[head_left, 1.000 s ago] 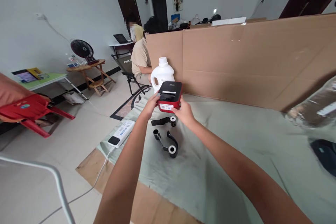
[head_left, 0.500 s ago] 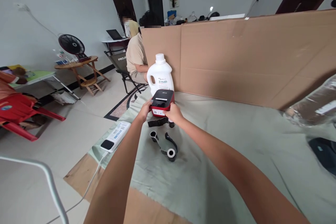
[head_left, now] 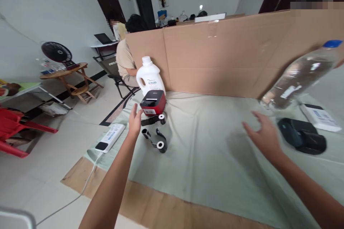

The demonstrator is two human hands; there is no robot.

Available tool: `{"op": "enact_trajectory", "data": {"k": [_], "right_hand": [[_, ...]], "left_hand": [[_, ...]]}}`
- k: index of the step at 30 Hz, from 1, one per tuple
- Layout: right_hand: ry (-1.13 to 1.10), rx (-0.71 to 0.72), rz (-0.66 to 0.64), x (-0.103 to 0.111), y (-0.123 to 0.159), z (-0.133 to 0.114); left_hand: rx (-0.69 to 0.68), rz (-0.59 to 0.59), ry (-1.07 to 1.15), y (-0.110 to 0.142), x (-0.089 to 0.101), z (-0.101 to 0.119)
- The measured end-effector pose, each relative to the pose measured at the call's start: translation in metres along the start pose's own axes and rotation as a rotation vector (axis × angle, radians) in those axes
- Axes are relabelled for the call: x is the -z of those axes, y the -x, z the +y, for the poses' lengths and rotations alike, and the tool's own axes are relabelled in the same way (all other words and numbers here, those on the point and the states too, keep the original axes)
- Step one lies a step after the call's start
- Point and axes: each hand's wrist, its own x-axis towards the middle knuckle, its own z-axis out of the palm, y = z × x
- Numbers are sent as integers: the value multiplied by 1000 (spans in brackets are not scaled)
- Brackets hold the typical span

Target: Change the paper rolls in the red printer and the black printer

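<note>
**Red box (head_left: 152, 104) stands free beside the white jug (head_left: 152, 80)**

The left hand (head_left: 135, 121) is open and empty just beside the red box; whether a fingertip touches it, I cannot tell. The right hand (head_left: 262, 134) is spread, gripping nothing, above the cloth-covered counter (head_left: 209, 161), near a black device (head_left: 302, 136). The step in hand looks like a pause between grips. Taking the black device would call for the right hand to move outward, lower and close; squaring the box would need the left palm against its side.

The chair (head_left: 111, 65) reads "PROJ", its remaining letters unclear. The box's pale labels, the jug's coloured print and the blue lettering on the power strip (head_left: 110, 137) are too small to read.
</note>
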Motion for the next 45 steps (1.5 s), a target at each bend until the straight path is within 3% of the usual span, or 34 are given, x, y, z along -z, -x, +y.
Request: {"op": "enact_trajectory", "data": {"k": [3, 5, 7, 9, 12, 16, 19, 22, 26, 30, 33, 37, 42, 45], "right_hand": [[265, -230, 125, 73, 1, 76], [318, -446, 62, 96, -1, 103], [307, -624, -51, 100, -3, 114], [323, -705, -110, 95, -4, 115], [385, -686, -101, 90, -1, 112], [436, -674, -115, 93, 4, 99], [444, -617, -115, 82, 7, 64], [374, -525, -173, 48, 11, 1], [262, -452, -267, -15, 19, -87], [220, -449, -285, -66, 36, -134], [247, -444, -275, -82, 49, -145], [281, -440, -325, -73, 52, -144], [213, -361, -373, -47, 25, -130], [259, -397, -532, -47, 0, -127]], "left_hand": [[-290, -24, -194, 73, -20, 28], [-395, -195, -325, 129, -52, 45], [-519, -480, -480, 182, -93, 56], [-652, -782, -603, 223, -135, 59], [-777, -1005, -704, 255, -175, 52], [-831, -1049, -726, 264, -181, 39], [-836, -1050, -721, 267, -172, 36], [-829, -1073, -706, 271, -167, 39], [-897, -1153, -589, 274, -163, 44], [-968, -1244, -457, 274, -163, 39], [-960, -1287, -472, 274, -167, 32], [-928, -1282, -459, 274, -168, 32], [-925, -1239, -401, 272, -163, 41], [-922, -1248, -432, 272, -162, 42]]}}
